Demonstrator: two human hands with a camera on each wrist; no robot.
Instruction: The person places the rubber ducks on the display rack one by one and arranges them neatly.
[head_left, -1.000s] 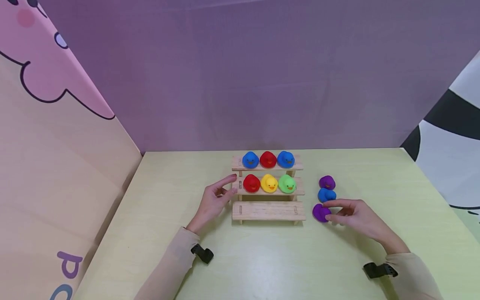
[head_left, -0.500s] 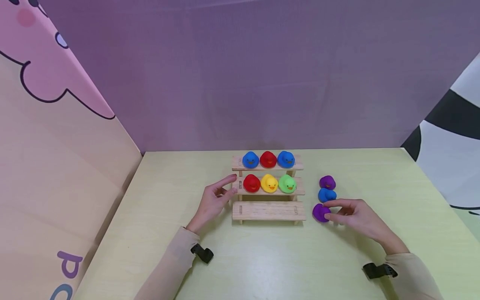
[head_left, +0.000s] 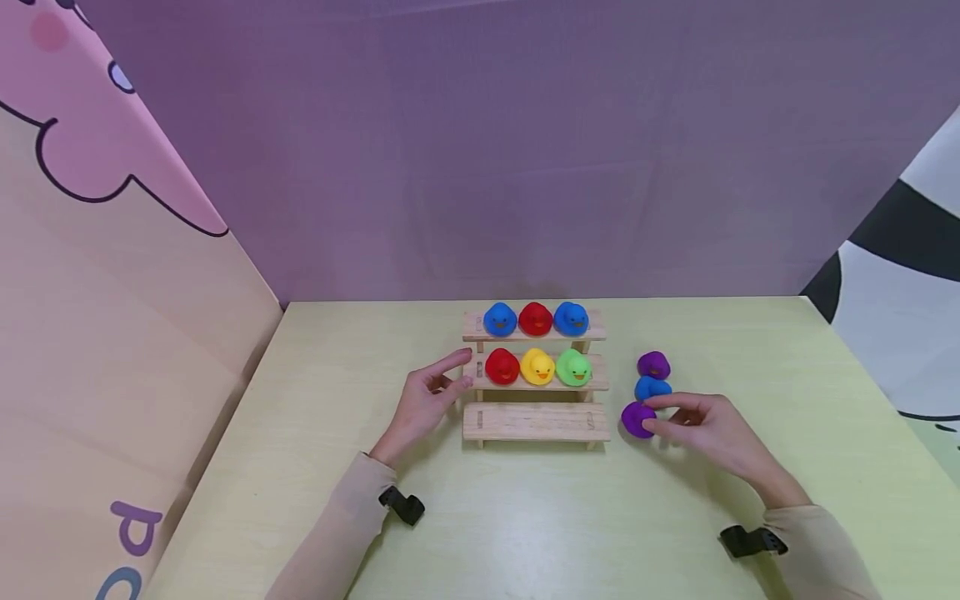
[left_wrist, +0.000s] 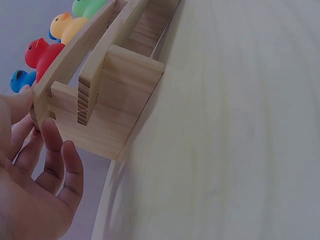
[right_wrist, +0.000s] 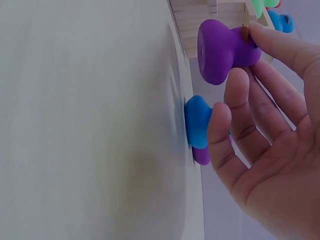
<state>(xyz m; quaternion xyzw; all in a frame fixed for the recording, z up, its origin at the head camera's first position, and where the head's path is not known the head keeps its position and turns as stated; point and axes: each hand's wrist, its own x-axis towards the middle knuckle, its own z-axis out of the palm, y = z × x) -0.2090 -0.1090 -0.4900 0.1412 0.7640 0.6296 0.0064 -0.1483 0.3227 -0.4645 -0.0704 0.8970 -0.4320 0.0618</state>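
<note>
My right hand pinches a purple rubber duck between thumb and fingers. In the right wrist view that purple duck hangs just off the table, its flat base showing. Beyond it a blue duck and another purple duck stand in a line on the table. My left hand holds the left end of the middle step of a three-step wooden stand. The left wrist view has the thumb above the step of the stand and fingers below.
The top step bears a blue duck, a red duck and another blue duck. A red duck, a yellow duck and a green duck sit on the middle step. The bottom step is bare. A purple backdrop rises behind.
My right hand has lifted the purple duck slightly off the table, shifting it a little left and up in the head view. The left hand and the stand have stayed put.
</note>
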